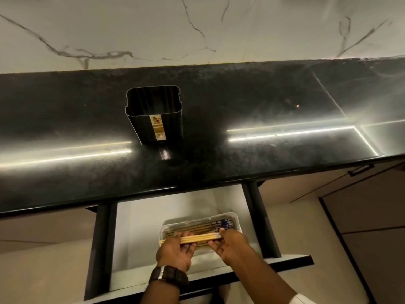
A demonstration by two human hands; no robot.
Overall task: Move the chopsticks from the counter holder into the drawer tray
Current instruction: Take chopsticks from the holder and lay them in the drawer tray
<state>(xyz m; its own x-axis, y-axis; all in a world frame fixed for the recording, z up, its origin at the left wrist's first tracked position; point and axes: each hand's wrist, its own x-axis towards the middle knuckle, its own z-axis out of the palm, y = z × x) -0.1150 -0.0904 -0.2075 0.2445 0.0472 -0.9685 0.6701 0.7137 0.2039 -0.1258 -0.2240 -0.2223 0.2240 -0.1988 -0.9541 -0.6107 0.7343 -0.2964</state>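
A: Where are the chopsticks?

B: 1 bundle of yellow chopsticks (pixel 192 238) lies level between both hands, just above the clear tray (pixel 235 222) in the open drawer (pixel 140 229). The left hand (pixel 175 251) curls its fingers around the bundle's left part; the right hand (pixel 232 244) pinches the right end between thumb and fingertips.

A: How many sticks in that bundle?

B: I cannot tell; they blur together, and the fingers cover part of them.

A: Anything already in the tray?

B: Yes, more sticks (pixel 210 227) lie lengthwise in it, with dark patterned ends toward the right. The hands hide the tray's near edge, so the count is unclear.

A: And the holder?

B: The black holder (pixel 156 126) stands upright on the dark counter (pixel 263 102), well apart from the drawer. Its inside is all shadow; the bottom is not visible. A gold label on its front is too small to read.

A: The arms?

B: A dark watch (pixel 168 276) sits on the left wrist. Both forearms are cut off by the bottom edge.
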